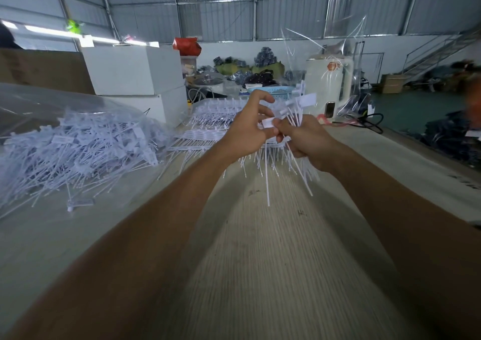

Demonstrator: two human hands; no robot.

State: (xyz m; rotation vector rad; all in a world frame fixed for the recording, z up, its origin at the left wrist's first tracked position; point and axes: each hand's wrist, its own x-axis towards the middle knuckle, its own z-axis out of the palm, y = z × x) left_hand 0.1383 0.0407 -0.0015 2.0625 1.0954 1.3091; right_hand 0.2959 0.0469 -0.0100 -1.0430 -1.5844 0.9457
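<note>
White tag ties [295,117], pale streaked table [260,261] (perhaps wood-grain), red bag [186,45]

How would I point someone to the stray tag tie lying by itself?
Start at the long wooden table, then the big heap of white tag ties on its left. Just in front of it, nearer the camera, one tie lies alone, clear of the tangle.

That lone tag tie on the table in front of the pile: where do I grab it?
Pinch the lone tag tie by its flat label end, coming from the near side: the label lies free on the table, while its thin tail runs back toward the pile.
</note>
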